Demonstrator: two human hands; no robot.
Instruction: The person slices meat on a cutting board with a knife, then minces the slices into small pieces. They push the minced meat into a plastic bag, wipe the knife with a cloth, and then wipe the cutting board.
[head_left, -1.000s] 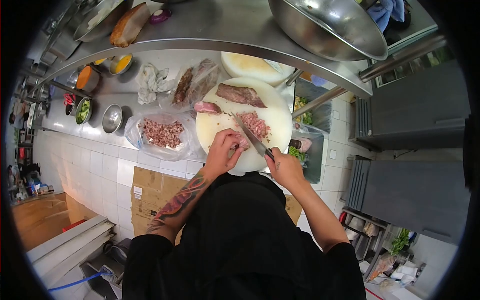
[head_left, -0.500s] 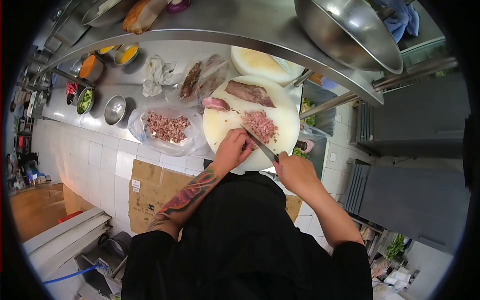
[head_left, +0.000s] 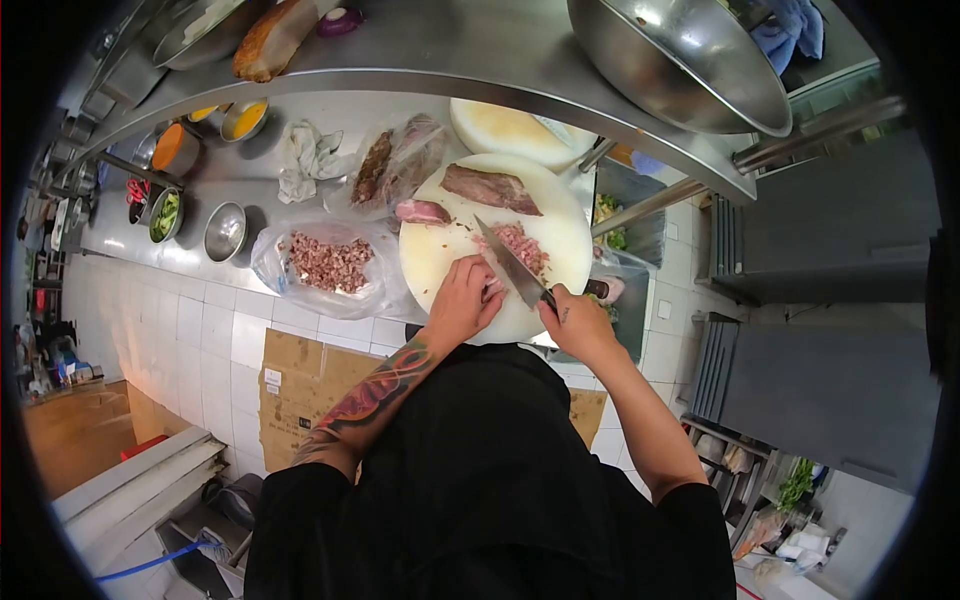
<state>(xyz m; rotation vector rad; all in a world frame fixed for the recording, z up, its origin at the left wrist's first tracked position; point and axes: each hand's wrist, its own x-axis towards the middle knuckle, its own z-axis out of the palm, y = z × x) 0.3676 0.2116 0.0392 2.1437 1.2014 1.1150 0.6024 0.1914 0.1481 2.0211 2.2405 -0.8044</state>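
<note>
My right hand [head_left: 578, 325] is closed round the handle of a kitchen knife [head_left: 512, 263]. The blade lies over the round white cutting board [head_left: 430, 268], pointing up and left, its flat side showing. Beside the blade, my left hand [head_left: 465, 300] has its fingers curled and pressed on a piece of meat [head_left: 492, 287], mostly hidden under the fingertips. Diced meat [head_left: 522, 245] is heaped just beyond the knife. Farther back on the board are a long browned slab of meat [head_left: 492, 189] and a smaller pink chunk [head_left: 422, 212].
Left of the board lies an open plastic bag of diced meat [head_left: 330, 262], with bagged meat [head_left: 415, 150] behind it. A steel bowl [head_left: 226, 232] and a crumpled cloth [head_left: 303, 160] are farther left. An overhead steel shelf [head_left: 440, 82] holds a large steel bowl [head_left: 690, 70].
The knife blade has turned to show its broad side and shifted slightly down over the board. My right hand has moved a little, and the view has shifted slightly.
</note>
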